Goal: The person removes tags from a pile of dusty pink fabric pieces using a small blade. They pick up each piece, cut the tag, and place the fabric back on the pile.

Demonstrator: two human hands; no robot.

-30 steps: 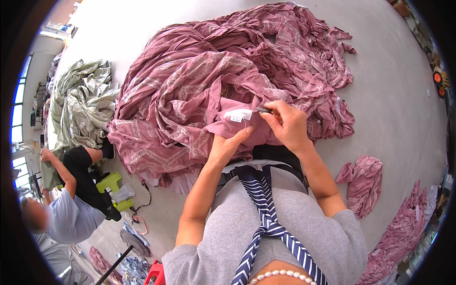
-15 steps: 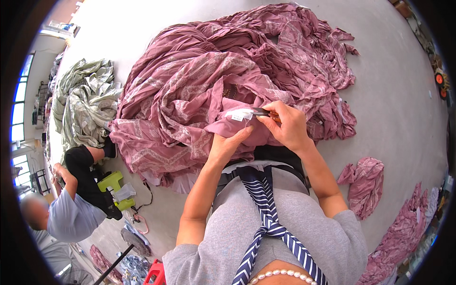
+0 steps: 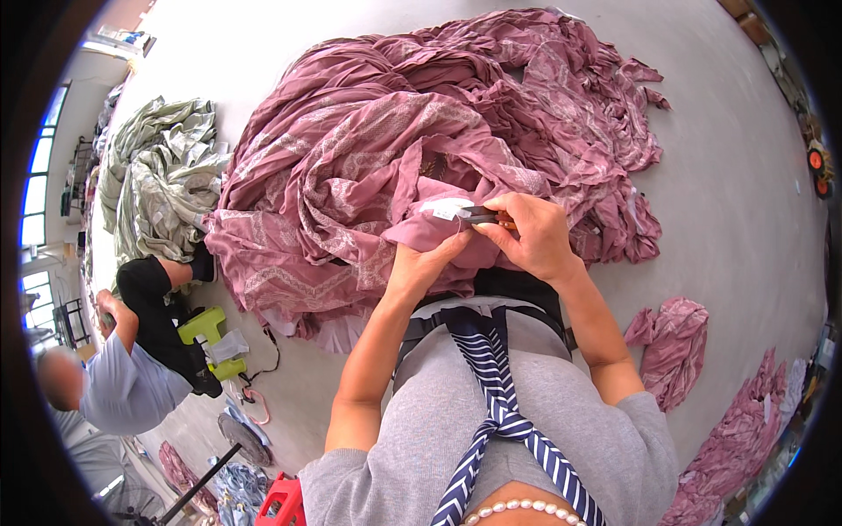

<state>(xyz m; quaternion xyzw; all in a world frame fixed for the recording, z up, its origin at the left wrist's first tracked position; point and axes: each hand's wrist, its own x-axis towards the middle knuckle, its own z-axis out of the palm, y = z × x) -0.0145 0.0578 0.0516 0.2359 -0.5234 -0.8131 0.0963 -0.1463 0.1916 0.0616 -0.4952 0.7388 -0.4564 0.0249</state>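
Thread snips with dark blades are gripped in my right hand. Their tips touch or overlap a small white label on the cloth, and a thin thread hangs just below it. My left hand pinches the folded edge of the dusty-pink patterned fabric under the label, thumb on top. Its other fingers are hidden beneath the cloth. This fabric spreads in a big crumpled heap in front of me.
A pale green fabric pile lies at the left, near a seated person and a lime-green plastic object. Smaller pink bundles lie on the floor at the right. A red stool stands at lower left.
The snips have moved slightly left and down, so their tips now lie over the label's right part. My left hand keeps its hold on the fabric.
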